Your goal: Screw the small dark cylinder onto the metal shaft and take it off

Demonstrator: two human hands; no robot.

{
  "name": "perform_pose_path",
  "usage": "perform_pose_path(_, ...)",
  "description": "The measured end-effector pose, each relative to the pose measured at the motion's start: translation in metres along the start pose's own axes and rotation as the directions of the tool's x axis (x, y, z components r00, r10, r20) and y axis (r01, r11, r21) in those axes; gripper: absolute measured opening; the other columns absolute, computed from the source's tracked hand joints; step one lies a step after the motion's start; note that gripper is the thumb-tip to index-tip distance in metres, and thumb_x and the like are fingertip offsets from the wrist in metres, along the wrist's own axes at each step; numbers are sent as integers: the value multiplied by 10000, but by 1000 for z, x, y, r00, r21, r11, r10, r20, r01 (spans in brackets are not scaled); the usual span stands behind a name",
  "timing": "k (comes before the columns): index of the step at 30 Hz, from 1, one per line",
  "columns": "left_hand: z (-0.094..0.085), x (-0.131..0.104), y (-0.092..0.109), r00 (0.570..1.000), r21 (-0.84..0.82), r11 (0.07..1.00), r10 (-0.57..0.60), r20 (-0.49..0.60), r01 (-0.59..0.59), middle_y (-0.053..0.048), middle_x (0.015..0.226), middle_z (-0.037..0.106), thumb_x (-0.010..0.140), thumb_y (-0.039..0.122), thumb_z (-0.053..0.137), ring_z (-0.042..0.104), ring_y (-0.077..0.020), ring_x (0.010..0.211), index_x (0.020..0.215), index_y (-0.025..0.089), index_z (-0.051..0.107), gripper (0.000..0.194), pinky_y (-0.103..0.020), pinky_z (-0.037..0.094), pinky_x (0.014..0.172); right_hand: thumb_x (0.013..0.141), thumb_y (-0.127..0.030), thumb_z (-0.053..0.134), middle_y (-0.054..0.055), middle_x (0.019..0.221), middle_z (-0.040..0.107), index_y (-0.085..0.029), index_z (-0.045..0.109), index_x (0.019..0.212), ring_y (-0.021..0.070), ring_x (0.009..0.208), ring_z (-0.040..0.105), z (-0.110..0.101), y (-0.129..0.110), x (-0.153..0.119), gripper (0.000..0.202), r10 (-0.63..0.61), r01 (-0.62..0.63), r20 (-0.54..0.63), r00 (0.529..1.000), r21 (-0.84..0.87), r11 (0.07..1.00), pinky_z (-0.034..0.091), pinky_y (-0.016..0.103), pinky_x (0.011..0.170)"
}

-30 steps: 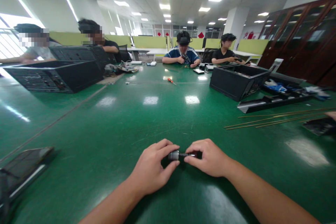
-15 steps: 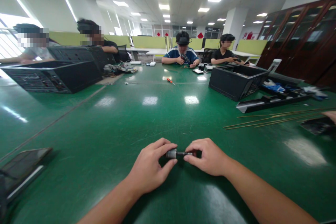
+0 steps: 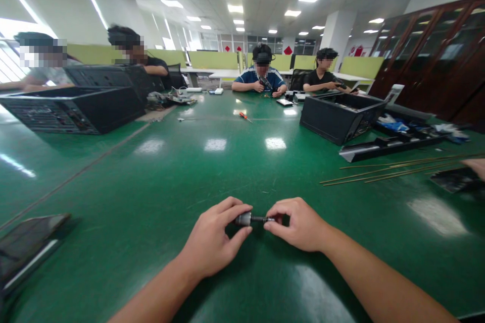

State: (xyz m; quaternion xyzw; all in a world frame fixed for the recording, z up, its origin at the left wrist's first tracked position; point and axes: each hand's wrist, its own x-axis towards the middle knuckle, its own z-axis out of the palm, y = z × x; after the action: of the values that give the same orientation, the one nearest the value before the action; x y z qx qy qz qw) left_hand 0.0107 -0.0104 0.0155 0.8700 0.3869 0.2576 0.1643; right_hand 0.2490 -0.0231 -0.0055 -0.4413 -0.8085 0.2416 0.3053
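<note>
Low over the green table [image 3: 182, 161], my left hand [image 3: 217, 237] has its thumb and fingers round a grey metal cylinder [image 3: 244, 219]. From the cylinder a thin dark shaft [image 3: 258, 219] extends to the right. The fingertips of my right hand [image 3: 297, 224] are closed on the shaft's far end. The part lies roughly level between both hands, and its ends are partly hidden by the fingers.
Dark computer cases stand at the left [image 3: 71, 111] and right [image 3: 337, 118]. An orange screwdriver [image 3: 244, 116] lies mid-table. Thin brass rods [image 3: 379, 175] lie at the right, near another person's hand [image 3: 475, 165]. A dark panel [image 3: 30, 247] is at near left. Several people sit across.
The right fingertips now cover more of the shaft's end. The whole view has shifted slightly, and both hands appear a little further left.
</note>
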Motion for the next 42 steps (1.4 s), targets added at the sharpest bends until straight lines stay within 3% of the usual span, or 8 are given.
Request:
perform_pose_path(22, 0, 2, 2, 999, 39, 999, -33, -18, 34, -44, 1032, 659, 899, 325, 578, 644, -179, 912, 1148, 240, 646, 272, -306, 520, 826, 876, -280, 661, 20, 800, 708, -206, 744, 929, 157, 741, 636, -4, -1, 1, 123, -5, 4, -47, 999, -21, 1000, 451, 268, 727)
perform_pose_path(42, -3, 1, -2, 998, 35, 998, -44, -47, 46, -43, 1048, 654, 896, 315, 577, 643, -181, 932, 1142, 236, 645, 266, -307, 521, 843, 861, -283, 670, 19, 778, 723, -200, 750, 877, 158, 715, 646, -7, -1, 3, 116, 40, -42, -81, 996, -21, 999, 455, 269, 694)
